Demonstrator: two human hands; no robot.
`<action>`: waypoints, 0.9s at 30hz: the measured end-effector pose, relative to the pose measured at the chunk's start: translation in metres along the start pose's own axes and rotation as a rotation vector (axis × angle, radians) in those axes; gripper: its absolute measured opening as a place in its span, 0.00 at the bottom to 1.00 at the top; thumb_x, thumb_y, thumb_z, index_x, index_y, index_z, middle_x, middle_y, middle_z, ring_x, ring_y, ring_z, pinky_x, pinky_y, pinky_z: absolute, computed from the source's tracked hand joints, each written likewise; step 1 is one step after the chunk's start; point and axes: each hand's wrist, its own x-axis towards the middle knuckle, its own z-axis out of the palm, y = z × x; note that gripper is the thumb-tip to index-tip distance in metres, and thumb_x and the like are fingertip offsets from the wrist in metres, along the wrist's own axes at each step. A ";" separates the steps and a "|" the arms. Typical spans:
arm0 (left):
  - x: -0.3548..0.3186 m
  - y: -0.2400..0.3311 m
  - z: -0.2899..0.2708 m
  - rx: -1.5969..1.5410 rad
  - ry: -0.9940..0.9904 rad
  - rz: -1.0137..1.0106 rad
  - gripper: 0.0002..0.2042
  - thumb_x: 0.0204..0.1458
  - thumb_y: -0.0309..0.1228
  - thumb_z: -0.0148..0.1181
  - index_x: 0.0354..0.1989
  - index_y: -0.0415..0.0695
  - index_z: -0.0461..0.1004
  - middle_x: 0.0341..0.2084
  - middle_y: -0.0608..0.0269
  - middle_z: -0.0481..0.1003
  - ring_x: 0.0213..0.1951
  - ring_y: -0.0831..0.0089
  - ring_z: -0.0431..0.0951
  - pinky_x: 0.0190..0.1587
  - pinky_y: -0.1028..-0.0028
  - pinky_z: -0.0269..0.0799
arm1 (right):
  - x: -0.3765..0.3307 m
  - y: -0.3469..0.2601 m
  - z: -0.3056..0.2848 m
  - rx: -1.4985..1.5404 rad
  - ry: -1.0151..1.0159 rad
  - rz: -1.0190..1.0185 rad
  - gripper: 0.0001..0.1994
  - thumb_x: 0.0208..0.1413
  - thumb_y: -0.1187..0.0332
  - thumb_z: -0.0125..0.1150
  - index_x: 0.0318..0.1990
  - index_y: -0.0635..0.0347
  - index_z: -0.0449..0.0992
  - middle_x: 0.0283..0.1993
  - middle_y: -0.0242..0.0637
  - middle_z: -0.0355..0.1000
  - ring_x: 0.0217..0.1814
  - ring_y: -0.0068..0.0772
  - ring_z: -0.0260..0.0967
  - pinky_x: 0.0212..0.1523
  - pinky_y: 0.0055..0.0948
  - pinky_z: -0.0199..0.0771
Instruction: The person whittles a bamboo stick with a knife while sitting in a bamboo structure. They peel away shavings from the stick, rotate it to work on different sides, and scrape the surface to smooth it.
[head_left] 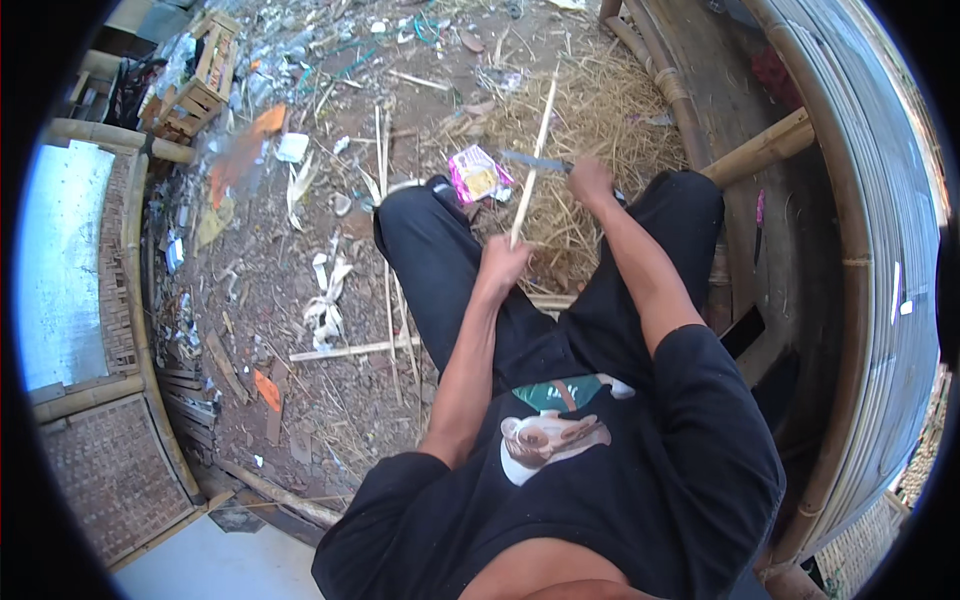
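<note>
My left hand (507, 262) is closed around the near end of a long, pale bamboo strip (535, 165). The strip slants up and away to the right, past my knees. In my right hand (591, 183) is a knife (538, 160), its handle mostly hidden by the fingers. The grey blade points left and lies across the strip; whether it touches the strip I cannot tell. Below and beyond the strip spreads a pile of straw-coloured shavings (600, 110). A pink and yellow packet (478, 175) lies left of the blade, by my left knee.
Several thin strips (387, 290) lie on the littered dirt ground at left. A wooden crate (205, 85) stands at the far left. To my right is a bamboo-framed platform (770, 150) bearing a dark phone-like slab (742, 331) and a pink-handled tool (759, 215). Woven panels (115, 480) flank the left.
</note>
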 end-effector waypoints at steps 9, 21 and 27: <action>-0.018 0.009 -0.002 0.063 -0.007 -0.006 0.15 0.52 0.35 0.57 0.17 0.41 0.66 0.11 0.73 0.60 0.15 0.84 0.57 0.18 0.75 0.52 | 0.005 0.015 -0.026 -0.082 -0.013 -0.025 0.12 0.47 0.70 0.49 0.34 0.64 0.78 0.36 0.53 0.75 0.41 0.53 0.74 0.41 0.46 0.74; -0.077 -0.001 -0.033 0.306 0.051 -0.089 0.25 0.61 0.45 0.39 0.21 0.34 0.65 0.12 0.59 0.62 0.18 0.74 0.59 0.24 0.67 0.58 | 0.010 0.021 -0.013 -0.105 0.023 -0.041 0.11 0.50 0.71 0.49 0.32 0.63 0.78 0.35 0.51 0.75 0.40 0.51 0.75 0.39 0.44 0.75; -0.168 -0.012 -0.051 0.124 -0.010 -0.257 0.22 0.61 0.43 0.42 0.20 0.40 0.65 0.12 0.69 0.62 0.16 0.81 0.59 0.20 0.75 0.56 | 0.023 0.051 -0.041 -0.144 0.059 0.045 0.11 0.52 0.69 0.50 0.34 0.61 0.79 0.35 0.47 0.76 0.40 0.49 0.75 0.38 0.41 0.75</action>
